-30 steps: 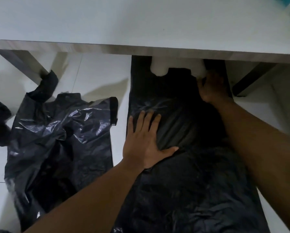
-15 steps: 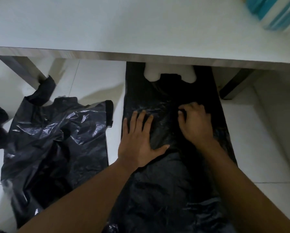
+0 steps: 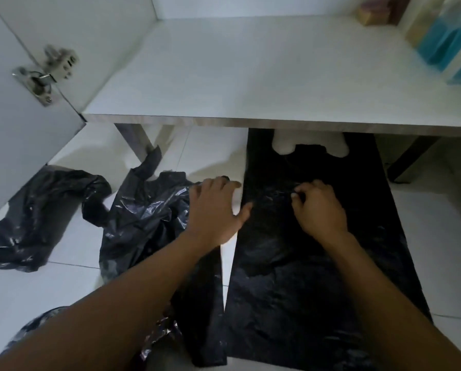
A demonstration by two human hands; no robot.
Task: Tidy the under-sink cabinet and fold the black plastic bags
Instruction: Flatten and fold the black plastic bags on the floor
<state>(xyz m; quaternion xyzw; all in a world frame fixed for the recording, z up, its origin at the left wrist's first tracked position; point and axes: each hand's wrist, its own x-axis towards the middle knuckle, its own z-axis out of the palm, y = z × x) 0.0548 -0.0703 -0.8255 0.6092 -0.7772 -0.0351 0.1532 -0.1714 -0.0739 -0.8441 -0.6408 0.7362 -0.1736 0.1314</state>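
Observation:
A flat black plastic bag (image 3: 304,277) lies spread on the white tiled floor, its handles reaching under the cabinet's bottom shelf (image 3: 250,76). My right hand (image 3: 320,208) rests on its upper middle with fingers curled, pinching the film. To its left lies a crumpled black bag (image 3: 143,215). My left hand (image 3: 215,210) hovers over the gap between the two bags, fingers stretched onto the crumpled bag's top right corner, thumb at the flat bag's left edge. A third crumpled black bag (image 3: 36,210) lies further left.
The open cabinet door (image 3: 23,129) with its metal hinge (image 3: 40,79) stands at the left. Blue and white packages (image 3: 451,44) and a brown box (image 3: 371,12) sit at the shelf's back right. Dark cabinet legs (image 3: 138,140) stand on the floor. More black plastic (image 3: 31,330) shows bottom left.
My left hand lifted off the flat bag and moved left to the crumpled bag's corner. My right hand stayed curled on the flat bag. The view tilted up, showing the shelf and door.

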